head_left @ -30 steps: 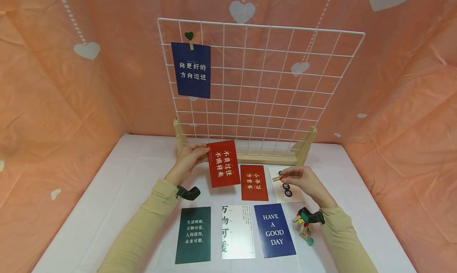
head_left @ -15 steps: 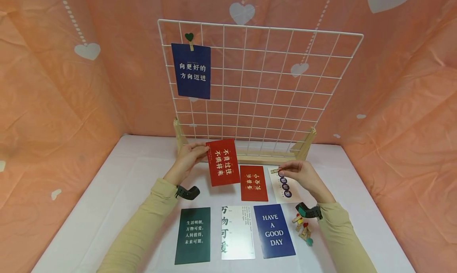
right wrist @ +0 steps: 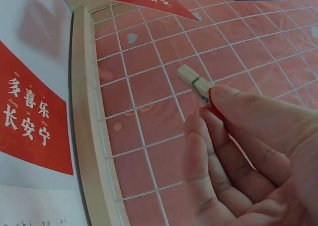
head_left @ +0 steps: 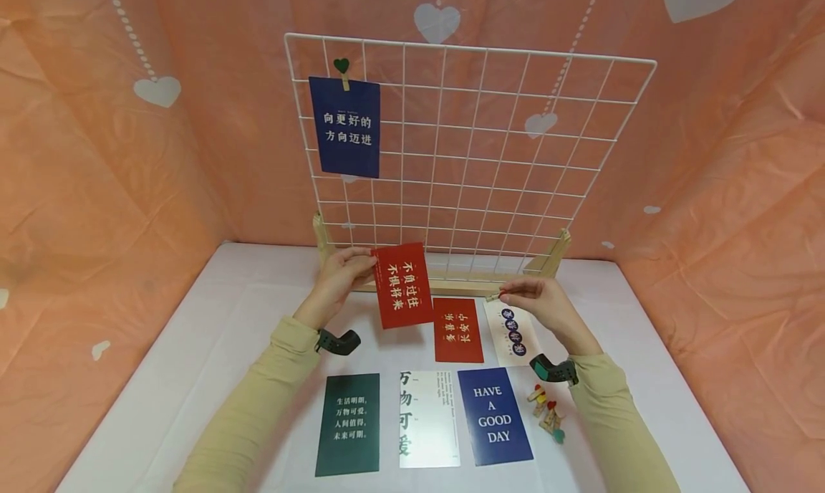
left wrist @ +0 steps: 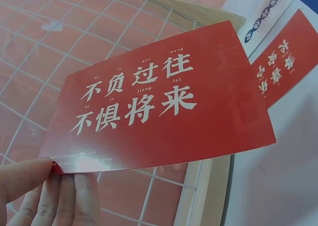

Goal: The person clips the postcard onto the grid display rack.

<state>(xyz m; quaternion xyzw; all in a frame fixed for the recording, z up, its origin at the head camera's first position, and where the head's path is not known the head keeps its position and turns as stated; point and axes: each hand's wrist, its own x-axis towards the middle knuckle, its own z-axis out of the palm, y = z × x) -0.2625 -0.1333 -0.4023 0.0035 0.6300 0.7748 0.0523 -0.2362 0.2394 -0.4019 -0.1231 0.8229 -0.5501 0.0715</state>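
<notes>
A red card with white characters [head_left: 404,285] is pinched at its corner by my left hand [head_left: 338,281], raised above the table before the grid. In the left wrist view, the thumb lies on the card's printed face [left wrist: 149,107] with the fingers behind. My right hand [head_left: 544,307] pinches a small wooden clothespin [head_left: 495,297] with a red part at the fingertips. The right wrist view shows this clothespin [right wrist: 194,82] pointing away from the thumb. A white wire grid [head_left: 477,149] stands behind both hands. On its upper left hangs a dark blue card [head_left: 348,152], held by a green-heart clothespin [head_left: 344,74].
Flat on the table lie another red card [head_left: 458,346], a cream card [head_left: 499,350], a green card [head_left: 348,453], a white card [head_left: 432,446] and a blue card [head_left: 496,450]. Loose clothespins [head_left: 548,418] lie by the right forearm. A wooden base [head_left: 451,286] supports the grid.
My left hand has lifted the red card slightly toward the grid. The right hand has moved up and a little left with the clothespin, uncovering more of the cream card.
</notes>
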